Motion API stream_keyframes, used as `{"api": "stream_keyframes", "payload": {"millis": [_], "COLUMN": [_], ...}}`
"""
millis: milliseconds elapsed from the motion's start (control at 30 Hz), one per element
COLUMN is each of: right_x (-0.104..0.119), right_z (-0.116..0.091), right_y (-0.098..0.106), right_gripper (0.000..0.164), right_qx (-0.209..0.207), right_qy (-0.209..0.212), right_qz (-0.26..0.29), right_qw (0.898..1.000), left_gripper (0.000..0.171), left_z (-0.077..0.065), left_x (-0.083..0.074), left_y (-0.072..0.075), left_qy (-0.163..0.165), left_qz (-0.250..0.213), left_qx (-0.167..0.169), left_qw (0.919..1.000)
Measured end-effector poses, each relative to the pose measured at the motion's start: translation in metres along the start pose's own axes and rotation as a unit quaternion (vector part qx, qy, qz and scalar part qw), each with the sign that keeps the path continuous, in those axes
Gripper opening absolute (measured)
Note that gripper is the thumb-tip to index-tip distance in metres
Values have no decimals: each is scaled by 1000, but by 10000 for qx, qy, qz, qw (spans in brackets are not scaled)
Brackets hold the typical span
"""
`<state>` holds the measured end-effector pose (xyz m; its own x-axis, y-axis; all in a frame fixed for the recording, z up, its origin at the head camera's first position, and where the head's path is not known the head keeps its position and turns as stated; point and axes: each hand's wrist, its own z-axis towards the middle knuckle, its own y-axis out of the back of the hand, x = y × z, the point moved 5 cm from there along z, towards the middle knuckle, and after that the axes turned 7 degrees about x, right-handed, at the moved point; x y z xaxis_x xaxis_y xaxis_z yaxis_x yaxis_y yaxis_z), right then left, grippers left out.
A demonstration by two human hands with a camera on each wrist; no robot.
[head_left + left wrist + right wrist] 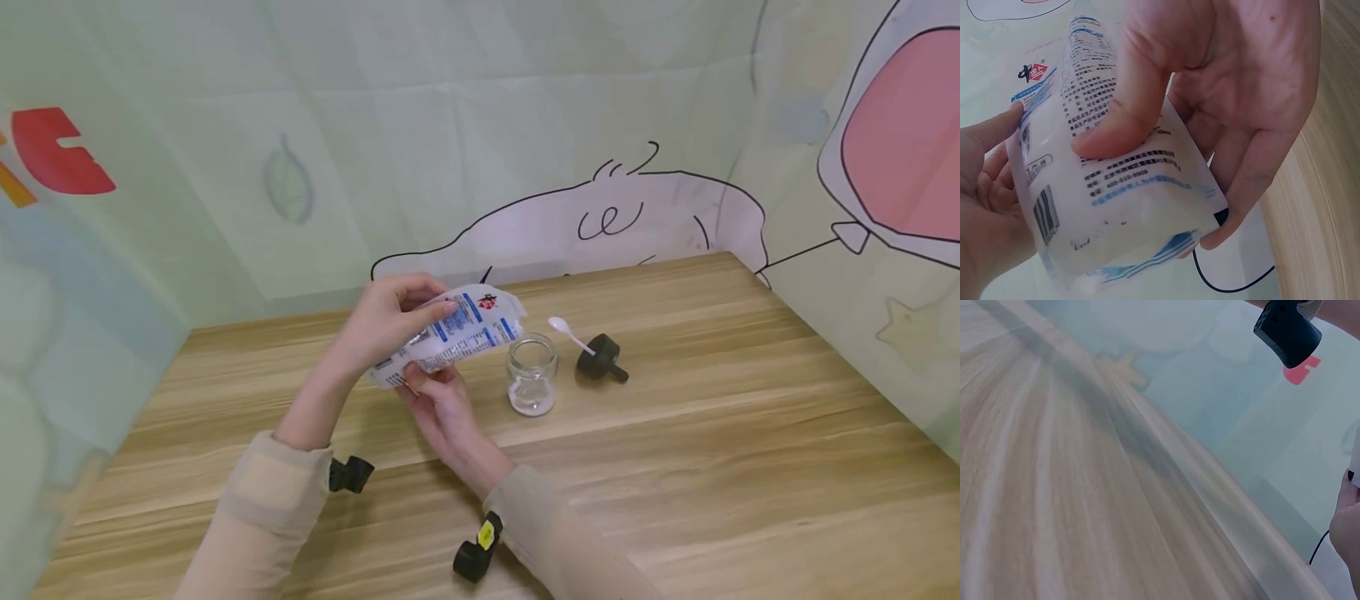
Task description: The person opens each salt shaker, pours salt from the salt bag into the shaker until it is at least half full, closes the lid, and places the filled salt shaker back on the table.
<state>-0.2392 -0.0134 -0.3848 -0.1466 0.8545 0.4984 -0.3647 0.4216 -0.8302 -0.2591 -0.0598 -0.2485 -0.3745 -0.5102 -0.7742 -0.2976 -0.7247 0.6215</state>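
Both hands hold a white plastic salt bag [468, 325] with blue and black print, slanted over the table. My left hand [393, 321] grips its upper side, thumb lying on the printed face. Below, my right hand [446, 408] holds the lower edge, its thumb pressed on the print. The left wrist view shows the bag [1122, 219] close up, creased and bulging at its bottom. To the right of the bag's logo end stands a clear glass jar [532, 379], uncovered, with some white contents at its bottom.
Right of the jar, a black lid-like piece [600, 357] with a short stem lies on the wooden table [675, 450]. A white spoon [570, 335] leans on it. Printed curtains [360, 150] stand behind the table. Each wrist wears a black camera [476, 554].
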Motion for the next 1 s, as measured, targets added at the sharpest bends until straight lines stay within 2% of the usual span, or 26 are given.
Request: {"api": "stream_keyframes", "payload": {"millis": [133, 367, 633, 1000], "right_x": [0, 2, 4, 6], "right_z": [1, 0, -1, 1], "right_y": [-1, -7, -9, -10], "right_gripper": [43, 43, 38, 59], "right_qx": [23, 169, 268, 402], "right_qy": [25, 56, 132, 89], "right_qz": [-14, -364, -329, -112], "right_qw": [10000, 9992, 9990, 9991], "left_gripper": [20, 18, 17, 17], "left_z": [1, 2, 4, 7], "left_x": [-1, -3, -5, -5], "left_y": [-1, -1, -2, -1], "left_qy": [-55, -127, -177, -292], "left_qz": [30, 149, 195, 154], "left_qx": [36, 44, 4, -170], "left_qw": [10000, 9998, 9997, 9993]}}
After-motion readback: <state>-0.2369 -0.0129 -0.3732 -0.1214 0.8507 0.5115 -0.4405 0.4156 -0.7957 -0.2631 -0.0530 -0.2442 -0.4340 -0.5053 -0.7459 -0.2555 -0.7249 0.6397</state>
